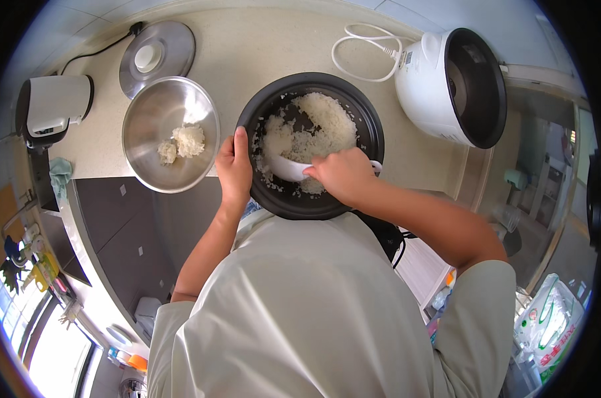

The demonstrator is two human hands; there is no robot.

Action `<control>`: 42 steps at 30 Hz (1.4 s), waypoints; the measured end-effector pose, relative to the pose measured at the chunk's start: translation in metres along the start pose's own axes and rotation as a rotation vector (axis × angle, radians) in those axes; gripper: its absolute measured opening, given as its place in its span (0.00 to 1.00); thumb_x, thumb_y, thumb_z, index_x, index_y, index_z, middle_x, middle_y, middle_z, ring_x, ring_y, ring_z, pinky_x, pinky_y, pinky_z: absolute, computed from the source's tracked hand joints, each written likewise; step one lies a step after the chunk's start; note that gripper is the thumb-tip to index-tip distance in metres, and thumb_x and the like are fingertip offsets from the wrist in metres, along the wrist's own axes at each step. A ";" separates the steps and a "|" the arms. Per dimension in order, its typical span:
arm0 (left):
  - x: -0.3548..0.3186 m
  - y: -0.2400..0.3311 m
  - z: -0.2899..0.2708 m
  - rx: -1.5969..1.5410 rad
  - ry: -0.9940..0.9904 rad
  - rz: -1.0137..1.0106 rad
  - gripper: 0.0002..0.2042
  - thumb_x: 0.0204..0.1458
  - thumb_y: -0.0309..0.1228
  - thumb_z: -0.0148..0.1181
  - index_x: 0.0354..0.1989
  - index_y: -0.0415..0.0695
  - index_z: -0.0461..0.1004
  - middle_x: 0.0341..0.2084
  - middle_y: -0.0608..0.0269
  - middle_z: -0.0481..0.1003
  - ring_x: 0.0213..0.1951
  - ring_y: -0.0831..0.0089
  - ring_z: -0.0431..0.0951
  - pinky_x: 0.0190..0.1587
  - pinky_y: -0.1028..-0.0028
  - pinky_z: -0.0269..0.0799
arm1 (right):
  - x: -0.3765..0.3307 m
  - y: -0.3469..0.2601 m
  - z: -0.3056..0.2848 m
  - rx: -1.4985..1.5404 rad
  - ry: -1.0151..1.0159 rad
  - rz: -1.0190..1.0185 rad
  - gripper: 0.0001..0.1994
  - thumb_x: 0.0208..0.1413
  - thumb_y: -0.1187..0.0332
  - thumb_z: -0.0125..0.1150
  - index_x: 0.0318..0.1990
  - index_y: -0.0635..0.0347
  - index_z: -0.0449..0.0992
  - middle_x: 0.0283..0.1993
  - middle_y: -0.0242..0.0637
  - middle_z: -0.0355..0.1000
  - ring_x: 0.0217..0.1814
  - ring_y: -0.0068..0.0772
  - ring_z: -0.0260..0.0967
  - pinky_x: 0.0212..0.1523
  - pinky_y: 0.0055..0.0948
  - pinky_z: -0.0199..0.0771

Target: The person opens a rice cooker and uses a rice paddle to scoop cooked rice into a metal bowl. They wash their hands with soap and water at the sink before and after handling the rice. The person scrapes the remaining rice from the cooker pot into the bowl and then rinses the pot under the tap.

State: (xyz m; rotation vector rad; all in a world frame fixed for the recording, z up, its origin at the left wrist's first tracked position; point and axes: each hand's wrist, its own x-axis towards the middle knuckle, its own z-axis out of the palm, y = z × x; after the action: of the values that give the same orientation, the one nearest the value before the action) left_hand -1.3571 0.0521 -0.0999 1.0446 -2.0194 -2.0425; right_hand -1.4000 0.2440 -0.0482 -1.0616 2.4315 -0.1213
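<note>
A black rice cooker inner pot [317, 211] is at the counter's near edge, close against my body. Cooked white rice [328, 123] covers part of its bottom, with loose grains stuck around the wall. My left hand [235, 167] is closed on the pot's left rim, thumb along the edge. In my right hand [344, 175] is a white rice paddle [287, 168], its blade pushed into the rice at the near side; the handle end shows past the fist. Left of the pot, a steel bowl [141, 129] contains a few clumps of rice [189, 140].
Behind the bowl lies a round steel lid [174, 50] with a white knob. A white rice cooker body [423, 89] lies tipped at the right back, beside its coiled white cord [343, 58]. At far left are a white appliance [58, 106] and a green cloth [60, 171].
</note>
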 end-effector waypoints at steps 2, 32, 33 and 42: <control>0.000 0.006 -0.002 0.048 -0.039 -0.015 0.21 0.57 0.42 0.48 0.17 0.38 0.63 0.14 0.74 0.56 0.21 0.84 0.53 0.21 0.79 0.51 | 0.001 0.005 0.003 0.025 0.036 0.019 0.20 0.54 0.50 0.46 0.24 0.56 0.72 0.13 0.36 0.67 0.16 0.38 0.68 0.18 0.34 0.65; 0.008 -0.006 -0.005 0.037 -0.076 -0.003 0.21 0.56 0.41 0.50 0.14 0.41 0.60 0.13 0.76 0.55 0.20 0.85 0.51 0.20 0.79 0.48 | 0.012 0.011 -0.040 0.427 -0.340 0.146 0.23 0.57 0.50 0.42 0.25 0.62 0.74 0.23 0.45 0.69 0.30 0.49 0.68 0.33 0.42 0.66; 0.006 0.000 -0.002 0.043 -0.071 -0.002 0.21 0.56 0.41 0.50 0.14 0.41 0.60 0.13 0.76 0.54 0.20 0.85 0.51 0.20 0.79 0.48 | 0.016 0.010 -0.028 0.342 -0.352 0.124 0.23 0.57 0.51 0.42 0.25 0.62 0.74 0.24 0.46 0.69 0.30 0.50 0.67 0.33 0.43 0.66; 0.007 0.004 -0.002 0.066 -0.111 0.003 0.21 0.56 0.41 0.50 0.14 0.42 0.59 0.12 0.76 0.54 0.20 0.85 0.50 0.19 0.79 0.48 | 0.012 0.019 -0.022 0.298 -0.354 0.041 0.24 0.56 0.50 0.43 0.25 0.61 0.75 0.24 0.46 0.70 0.29 0.49 0.68 0.32 0.43 0.66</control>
State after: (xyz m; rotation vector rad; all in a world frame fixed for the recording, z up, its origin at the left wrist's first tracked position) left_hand -1.3632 0.0463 -0.0992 0.9573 -2.1539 -2.0899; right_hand -1.4300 0.2466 -0.0391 -0.8208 2.0391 -0.2513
